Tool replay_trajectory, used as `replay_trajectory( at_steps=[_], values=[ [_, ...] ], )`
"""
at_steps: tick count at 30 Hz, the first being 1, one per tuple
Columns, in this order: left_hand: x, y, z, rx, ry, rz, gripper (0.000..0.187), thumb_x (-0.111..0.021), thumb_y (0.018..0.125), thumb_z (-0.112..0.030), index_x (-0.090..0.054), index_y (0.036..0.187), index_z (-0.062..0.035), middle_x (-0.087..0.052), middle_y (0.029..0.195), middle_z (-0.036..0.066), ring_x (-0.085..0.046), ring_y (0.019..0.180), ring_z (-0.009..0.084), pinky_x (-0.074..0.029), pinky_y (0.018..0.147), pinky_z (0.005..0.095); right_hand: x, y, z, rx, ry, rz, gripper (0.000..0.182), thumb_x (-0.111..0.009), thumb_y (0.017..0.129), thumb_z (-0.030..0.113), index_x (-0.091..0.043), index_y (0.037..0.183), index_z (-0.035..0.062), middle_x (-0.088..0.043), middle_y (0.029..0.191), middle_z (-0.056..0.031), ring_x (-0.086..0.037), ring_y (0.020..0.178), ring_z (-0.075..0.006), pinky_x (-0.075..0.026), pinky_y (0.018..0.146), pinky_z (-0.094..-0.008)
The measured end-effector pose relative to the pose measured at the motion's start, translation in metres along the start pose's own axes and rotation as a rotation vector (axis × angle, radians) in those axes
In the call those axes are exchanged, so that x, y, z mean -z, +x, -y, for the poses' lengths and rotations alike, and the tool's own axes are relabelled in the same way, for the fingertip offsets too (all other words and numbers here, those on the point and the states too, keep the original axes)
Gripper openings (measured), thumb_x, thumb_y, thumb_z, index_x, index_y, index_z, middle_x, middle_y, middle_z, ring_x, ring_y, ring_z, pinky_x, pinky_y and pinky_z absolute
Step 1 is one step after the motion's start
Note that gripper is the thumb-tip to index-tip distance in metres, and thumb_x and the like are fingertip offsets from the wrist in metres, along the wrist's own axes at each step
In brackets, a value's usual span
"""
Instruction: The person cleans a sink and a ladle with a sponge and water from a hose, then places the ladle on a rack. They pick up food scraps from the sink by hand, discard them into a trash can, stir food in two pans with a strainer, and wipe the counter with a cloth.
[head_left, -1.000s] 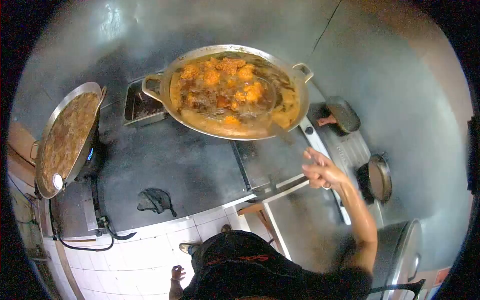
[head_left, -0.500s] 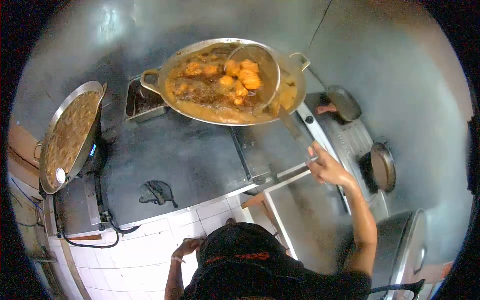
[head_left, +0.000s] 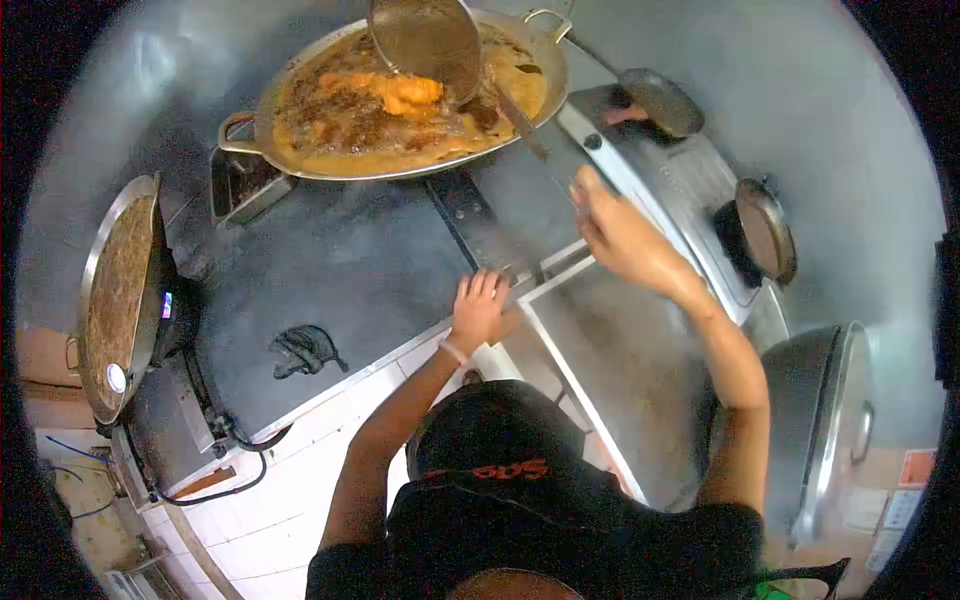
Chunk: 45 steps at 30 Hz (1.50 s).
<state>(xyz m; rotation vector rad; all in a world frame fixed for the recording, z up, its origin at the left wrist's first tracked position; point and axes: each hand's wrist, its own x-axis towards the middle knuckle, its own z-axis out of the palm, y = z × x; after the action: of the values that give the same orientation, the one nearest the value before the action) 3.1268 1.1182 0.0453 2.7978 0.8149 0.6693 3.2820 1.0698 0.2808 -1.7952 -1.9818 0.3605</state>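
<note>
My right hand (head_left: 625,235) is closed around the long handle of a round mesh strainer (head_left: 428,45). The strainer is tilted on its side over a wide two-handled wok (head_left: 238,143) of bubbling brown oil. Orange, battered-looking fried pieces (head_left: 408,95) lie in the oil at the strainer's lower rim, bunched together. At the front edge of the dark counter, my left hand (head_left: 478,308) rests palm down with its fingers stretched out, holding nothing. A light band circles that wrist.
A second full wok (head_left: 125,270) stands at left, with a small round white object at its rim. Behind the counter (head_left: 330,260) sits a metal tray (head_left: 250,190). A dark cloth (head_left: 305,350) lies in front. Pans (head_left: 660,103) and a large lidded pot (head_left: 800,420) are at right.
The strainer has tipped over, and the orange pieces it held now lie in the wok's oil. My left hand has come up from beside my body onto the counter edge.
</note>
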Motion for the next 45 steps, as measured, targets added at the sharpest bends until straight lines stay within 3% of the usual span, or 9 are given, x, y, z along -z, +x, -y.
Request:
replay_trajectory(
  at_steps=[3, 8, 15, 19, 28, 29, 31, 39, 45],
  values=[
    [-0.046, 0.016, 0.029, -0.285, 0.391, 0.028, 0.026, -0.047, 0.068, -0.018, -0.051, 0.093, -0.0108, -0.044, 0.110, 0.005, -0.037, 0.107, 0.0202, -0.024, 0.092, 0.0425, 0.003, 0.002, 0.008, -0.030, -0.014, -0.011, 0.023, -0.043, 0.076, 0.003, -0.026, 0.091, 0.0005, -0.049, 0.071, -0.0256, -0.047, 0.065, -0.0437, -0.035, 0.055, -0.0480],
    [-0.054, 0.035, 0.045, -0.525, 0.325, 0.024, 0.025, -0.043, 0.072, -0.019, -0.053, 0.094, -0.0117, -0.043, 0.112, 0.004, -0.033, 0.111, 0.0193, -0.014, 0.097, 0.0443, -0.003, 0.011, 0.005, -0.042, 0.111, -0.114, 0.024, -0.044, 0.076, 0.001, -0.026, 0.090, 0.0041, -0.049, 0.068, -0.0235, -0.048, 0.062, -0.0420, -0.034, 0.051, -0.0470],
    [-0.062, 0.036, 0.040, -0.557, 0.500, 0.105, 0.031, -0.042, 0.075, -0.023, -0.050, 0.104, -0.0178, -0.038, 0.119, 0.002, -0.029, 0.115, 0.0181, -0.013, 0.098, 0.0439, -0.009, 0.016, -0.012, -0.103, 0.144, -0.115, 0.024, -0.045, 0.076, 0.001, -0.027, 0.091, 0.0056, -0.047, 0.071, -0.0220, -0.049, 0.065, -0.0420, -0.037, 0.052, -0.0421],
    [-0.049, 0.040, 0.036, -0.588, 0.435, 0.046, 0.021, -0.045, 0.071, -0.021, -0.057, 0.087, -0.0168, -0.041, 0.117, 0.001, -0.033, 0.112, 0.0185, -0.014, 0.098, 0.0461, -0.016, 0.016, -0.028, -0.119, 0.168, -0.150, 0.026, -0.046, 0.076, 0.003, -0.030, 0.097, 0.0015, -0.047, 0.083, -0.0247, -0.046, 0.085, -0.0416, -0.039, 0.069, -0.0369],
    [-0.065, 0.041, 0.048, -0.673, 0.386, -0.045, 0.023, -0.049, 0.065, -0.022, -0.058, 0.085, -0.0160, -0.046, 0.109, 0.007, -0.034, 0.110, 0.0221, -0.011, 0.098, 0.0460, -0.021, 0.001, -0.055, -0.368, 0.336, -0.123, 0.049, -0.041, 0.081, 0.011, -0.019, 0.123, -0.0015, -0.039, 0.116, -0.0204, -0.038, 0.108, -0.0233, -0.036, 0.081, -0.0275],
    [-0.075, 0.046, 0.048, -0.692, 0.405, -0.136, 0.020, -0.052, 0.062, -0.022, -0.061, 0.079, -0.0165, -0.049, 0.103, 0.007, -0.036, 0.107, 0.0225, -0.012, 0.098, 0.0458, -0.022, -0.003, -0.057, -0.260, 0.258, -0.221, 0.051, -0.041, 0.081, 0.011, -0.016, 0.124, 0.0004, -0.049, 0.099, -0.0171, -0.050, 0.086, -0.0199, -0.042, 0.067, -0.0262],
    [-0.110, 0.055, 0.057, -0.741, 0.290, -0.180, 0.017, -0.051, 0.062, -0.021, -0.062, 0.074, -0.0151, -0.049, 0.100, 0.008, -0.037, 0.106, 0.0242, -0.013, 0.097, 0.0466, -0.016, -0.005, -0.051, -0.345, 0.532, -0.170, 0.050, -0.042, 0.081, 0.007, -0.017, 0.125, 0.0087, -0.038, 0.054, 0.0006, -0.032, 0.042, -0.0053, -0.028, 0.036, -0.0209],
    [-0.061, 0.029, 0.058, -0.762, 0.152, -0.094, 0.027, -0.058, 0.059, -0.021, -0.057, 0.084, -0.0108, -0.043, 0.107, 0.010, -0.035, 0.106, 0.0247, -0.015, 0.096, 0.0486, -0.018, 0.014, -0.039, -0.314, 0.648, -0.138, 0.032, -0.040, 0.082, 0.007, -0.026, 0.110, 0.0129, -0.034, 0.051, 0.0007, -0.031, 0.036, -0.0059, -0.025, 0.031, -0.0206],
    [0.009, -0.077, 0.085, -0.074, -0.269, -0.163, 0.041, -0.059, 0.062, -0.015, -0.045, 0.099, -0.0079, -0.043, 0.105, 0.008, -0.037, 0.103, 0.0263, -0.028, 0.088, 0.0412, -0.018, 0.043, 0.004, -0.209, 0.851, -0.010, 0.030, -0.040, 0.082, 0.007, -0.025, 0.107, 0.0105, -0.032, 0.046, 0.0004, -0.029, 0.032, -0.0069, -0.025, 0.028, -0.0201]
  ],
)
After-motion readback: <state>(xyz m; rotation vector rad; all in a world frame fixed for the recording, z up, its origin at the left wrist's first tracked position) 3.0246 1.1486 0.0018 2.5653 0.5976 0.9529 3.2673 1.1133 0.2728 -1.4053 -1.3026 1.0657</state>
